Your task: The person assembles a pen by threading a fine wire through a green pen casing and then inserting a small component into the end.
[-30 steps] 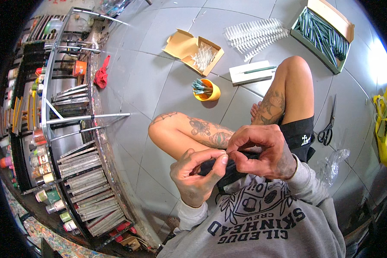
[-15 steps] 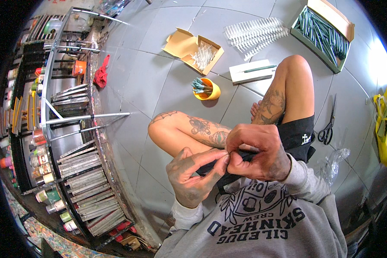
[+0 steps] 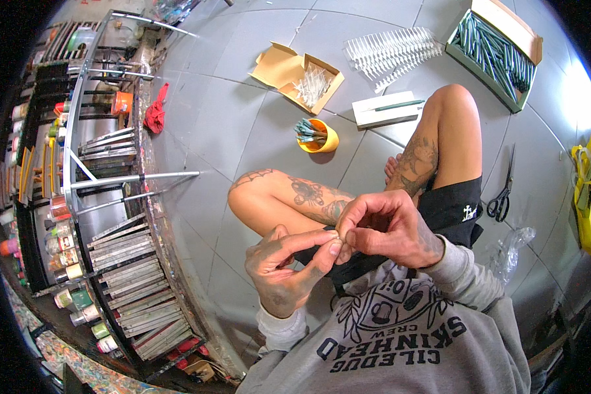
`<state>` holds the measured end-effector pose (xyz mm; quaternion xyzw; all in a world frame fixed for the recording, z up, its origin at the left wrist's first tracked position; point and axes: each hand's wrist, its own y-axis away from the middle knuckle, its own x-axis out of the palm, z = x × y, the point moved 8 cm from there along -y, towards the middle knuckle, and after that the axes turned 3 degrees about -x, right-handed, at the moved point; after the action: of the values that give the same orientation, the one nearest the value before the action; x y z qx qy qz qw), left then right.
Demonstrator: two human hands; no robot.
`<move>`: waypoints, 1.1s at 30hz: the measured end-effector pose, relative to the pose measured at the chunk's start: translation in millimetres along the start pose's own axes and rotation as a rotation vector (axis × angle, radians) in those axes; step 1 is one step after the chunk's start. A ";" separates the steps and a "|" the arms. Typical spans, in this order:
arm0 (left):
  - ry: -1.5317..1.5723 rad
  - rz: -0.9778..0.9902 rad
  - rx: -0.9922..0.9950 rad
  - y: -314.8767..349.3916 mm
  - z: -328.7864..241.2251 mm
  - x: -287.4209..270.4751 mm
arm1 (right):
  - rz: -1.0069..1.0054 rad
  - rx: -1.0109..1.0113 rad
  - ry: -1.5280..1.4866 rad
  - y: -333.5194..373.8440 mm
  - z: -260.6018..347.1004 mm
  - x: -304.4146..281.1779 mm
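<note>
Our grey-sleeved left hand (image 3: 285, 266) and grey-sleeved right hand (image 3: 391, 230) are pinched thumb-to-forefinger, can't tell on what, so a slack pinch could drop anything tiny.

Dark ink patterns the left hand (image 3: 277, 274); the sweatshirt (image 3: 400, 345) is grey with black print, the cup (image 3: 330, 140) yellow, the cloth (image 3: 155, 119) red, the pen-like sticks (image 3: 492, 56) dark green (perhaps nearer teal, given the glare).

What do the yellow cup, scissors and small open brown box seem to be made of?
Yellow cup: probably smooth plastic, from its even, saturated colour. Scissors: slim grey blades suggest metal; the black handles look like plastic. Small open brown box: apparently matte cardboard, judging by its plain folded flaps.
</note>
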<state>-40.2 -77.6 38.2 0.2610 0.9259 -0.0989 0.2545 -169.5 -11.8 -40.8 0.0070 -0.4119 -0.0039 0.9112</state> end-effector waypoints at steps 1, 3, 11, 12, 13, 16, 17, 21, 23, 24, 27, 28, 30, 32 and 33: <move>0.015 -0.008 0.000 0.3 1.9 0.2 | 0.001 0.006 -0.006 -0.2 -1.1 -0.2; 0.030 -0.013 0.001 0.6 4.6 0.7 | 0.001 0.020 -0.015 -0.3 -2.4 -0.9; 0.345 -0.137 0.002 2.5 8.3 7.7 | -0.005 -0.020 -0.007 -1.1 -0.5 -1.4; 0.308 -0.140 0.004 2.8 10.4 6.8 | -0.009 -0.026 0.005 -1.0 0.3 -1.5; 0.271 -0.143 0.006 3.4 12.0 5.2 | -0.011 -0.031 0.017 -0.9 1.0 -1.7; 0.166 -0.138 0.005 3.8 14.8 2.9 | -0.015 -0.062 0.055 -1.3 1.1 -3.0; 0.132 -0.134 0.004 3.5 14.8 2.9 | -0.016 -0.074 0.067 -1.4 1.4 -3.4; 0.058 -0.149 0.015 2.7 6.0 2.2 | -0.035 -0.050 0.050 -0.3 0.4 -3.0; -0.044 -0.132 0.117 0.2 -5.4 2.1 | -0.036 -0.052 0.038 -0.1 -0.6 -2.2; -0.101 -0.131 0.134 0.0 -9.6 2.5 | -0.041 -0.050 0.033 0.2 -0.6 -2.4; -0.244 -0.127 0.200 0.3 -19.3 4.1 | -0.058 -0.044 0.019 1.0 -1.1 -2.7; -0.275 -0.125 0.231 0.3 -21.4 4.6 | -0.066 -0.041 0.015 1.3 -1.6 -2.8; -0.336 -0.143 0.315 1.0 -26.3 5.7 | -0.081 -0.043 -0.006 1.2 -2.2 -2.0; -0.396 -0.181 0.419 2.9 -31.9 7.6 | -0.094 -0.055 -0.038 0.4 -2.6 -0.6; -0.424 -0.184 0.427 3.2 -33.9 9.1 | -0.097 -0.056 -0.045 0.7 -3.2 -2.0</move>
<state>-59.4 -60.2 62.1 0.1973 0.8302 -0.3660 0.3713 -168.3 -11.1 -44.4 0.0012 -0.4312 -0.0596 0.9003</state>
